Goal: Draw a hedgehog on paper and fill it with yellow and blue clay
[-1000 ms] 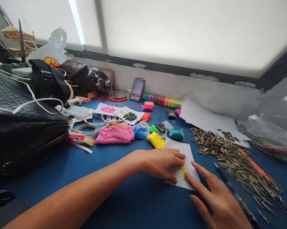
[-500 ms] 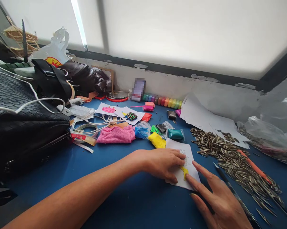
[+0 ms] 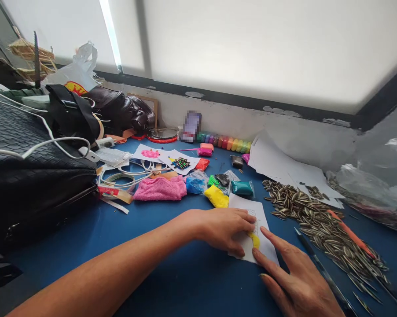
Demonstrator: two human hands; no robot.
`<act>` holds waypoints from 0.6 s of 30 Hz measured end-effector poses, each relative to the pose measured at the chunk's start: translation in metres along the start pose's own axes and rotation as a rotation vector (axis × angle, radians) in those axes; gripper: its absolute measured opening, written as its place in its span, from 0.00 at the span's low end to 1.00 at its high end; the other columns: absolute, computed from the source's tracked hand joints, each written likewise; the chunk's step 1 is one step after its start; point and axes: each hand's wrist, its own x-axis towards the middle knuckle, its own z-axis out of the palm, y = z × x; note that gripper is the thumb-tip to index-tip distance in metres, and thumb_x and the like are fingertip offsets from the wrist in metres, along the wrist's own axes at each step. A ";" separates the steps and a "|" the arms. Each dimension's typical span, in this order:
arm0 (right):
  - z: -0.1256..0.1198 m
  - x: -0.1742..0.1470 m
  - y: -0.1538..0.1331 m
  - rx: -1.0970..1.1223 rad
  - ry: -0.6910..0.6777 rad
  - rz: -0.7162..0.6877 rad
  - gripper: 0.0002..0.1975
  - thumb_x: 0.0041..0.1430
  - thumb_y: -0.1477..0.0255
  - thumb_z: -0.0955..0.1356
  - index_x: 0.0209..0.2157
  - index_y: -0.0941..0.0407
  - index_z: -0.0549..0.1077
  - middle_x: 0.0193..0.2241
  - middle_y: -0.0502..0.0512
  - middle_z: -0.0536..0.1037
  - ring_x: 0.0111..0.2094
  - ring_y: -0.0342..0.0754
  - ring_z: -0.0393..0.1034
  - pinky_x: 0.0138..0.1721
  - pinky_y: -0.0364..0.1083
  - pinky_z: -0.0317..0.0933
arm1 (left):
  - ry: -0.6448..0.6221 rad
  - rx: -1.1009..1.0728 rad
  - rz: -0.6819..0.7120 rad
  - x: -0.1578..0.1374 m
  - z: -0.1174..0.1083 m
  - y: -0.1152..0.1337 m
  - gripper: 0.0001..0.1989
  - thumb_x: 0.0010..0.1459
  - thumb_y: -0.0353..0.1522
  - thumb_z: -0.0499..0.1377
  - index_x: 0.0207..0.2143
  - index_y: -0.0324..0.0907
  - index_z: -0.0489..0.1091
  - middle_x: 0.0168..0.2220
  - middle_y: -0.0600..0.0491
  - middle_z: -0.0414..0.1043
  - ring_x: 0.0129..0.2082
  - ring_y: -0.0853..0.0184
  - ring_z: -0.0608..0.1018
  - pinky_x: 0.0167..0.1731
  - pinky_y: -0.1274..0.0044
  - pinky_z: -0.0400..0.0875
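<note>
Before me lies a small white sheet of paper [image 3: 267, 240] with a pencil-line drawing, partly covered by my fingers. A patch of yellow clay [image 3: 254, 240] is spread on the lower part of the drawing. My left hand [image 3: 223, 229] rests flat on the sheet's left side, fingers stretched out, covering part of the drawing. My right hand [image 3: 292, 273] is spread out at the lower right, one fingertip touching the paper at the bottom edge of the yellow clay. Behind the sheet sits a yellow clay packet [image 3: 216, 196], beside a teal clay packet [image 3: 242, 188].
Many striped sunflower seeds [image 3: 317, 224] cover the right, with a pen [image 3: 314, 259] and an orange-handled tool [image 3: 350, 233] beside them. A pink cloth [image 3: 160, 188], cables and a black bag [image 3: 36, 176] stand left. White sheets [image 3: 284, 163] and a clay row [image 3: 225, 141] lie behind.
My right fingertip has moved slightly down and left along the yellow clay, which looks wider at its lower end. My left hand stays in place on the paper.
</note>
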 end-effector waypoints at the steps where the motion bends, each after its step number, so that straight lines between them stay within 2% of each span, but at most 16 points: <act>1: 0.000 0.000 0.000 0.005 0.001 -0.002 0.14 0.64 0.67 0.64 0.44 0.55 0.79 0.56 0.65 0.72 0.52 0.55 0.70 0.46 0.50 0.69 | 0.009 -0.005 0.001 0.000 0.000 0.000 0.23 0.56 0.33 0.64 0.53 0.32 0.68 0.64 0.38 0.57 0.65 0.54 0.60 0.62 0.65 0.56; 6: -0.003 -0.001 0.000 0.056 0.035 0.023 0.13 0.63 0.68 0.65 0.45 0.55 0.78 0.55 0.63 0.73 0.51 0.54 0.71 0.46 0.49 0.69 | 0.013 -0.008 -0.002 0.000 0.001 -0.001 0.25 0.56 0.33 0.64 0.55 0.32 0.66 0.65 0.37 0.56 0.66 0.55 0.59 0.63 0.65 0.55; 8: -0.004 -0.002 0.003 0.069 0.041 0.074 0.12 0.64 0.69 0.64 0.46 0.55 0.76 0.54 0.62 0.74 0.50 0.53 0.72 0.46 0.49 0.68 | 0.015 -0.005 -0.002 0.000 0.001 -0.001 0.25 0.56 0.33 0.64 0.54 0.31 0.67 0.65 0.37 0.55 0.66 0.54 0.59 0.63 0.65 0.55; 11: -0.003 -0.002 0.010 0.003 0.036 0.210 0.13 0.67 0.67 0.61 0.45 0.56 0.74 0.47 0.61 0.77 0.45 0.51 0.75 0.43 0.49 0.69 | 0.026 -0.009 0.003 -0.001 0.001 0.000 0.26 0.56 0.33 0.63 0.55 0.30 0.67 0.64 0.36 0.55 0.66 0.54 0.58 0.64 0.67 0.55; 13: -0.002 -0.001 0.014 -0.043 0.019 0.267 0.14 0.68 0.65 0.60 0.45 0.56 0.72 0.40 0.58 0.79 0.39 0.49 0.76 0.39 0.47 0.70 | 0.040 -0.020 -0.010 -0.002 0.002 0.001 0.30 0.56 0.33 0.63 0.59 0.29 0.63 0.65 0.37 0.54 0.66 0.54 0.58 0.64 0.68 0.54; 15: -0.002 0.001 0.016 -0.040 0.012 0.272 0.14 0.69 0.65 0.59 0.45 0.56 0.71 0.35 0.55 0.79 0.35 0.47 0.76 0.34 0.45 0.70 | 0.060 -0.028 -0.021 -0.002 0.003 0.002 0.34 0.54 0.32 0.63 0.62 0.29 0.59 0.66 0.37 0.52 0.65 0.55 0.59 0.64 0.70 0.54; 18: -0.003 0.003 0.014 0.033 -0.004 0.277 0.13 0.69 0.66 0.59 0.47 0.55 0.70 0.34 0.53 0.79 0.34 0.45 0.76 0.34 0.42 0.70 | 0.074 -0.015 0.013 -0.002 0.005 0.003 0.33 0.53 0.30 0.62 0.61 0.30 0.60 0.63 0.39 0.58 0.64 0.57 0.62 0.63 0.71 0.56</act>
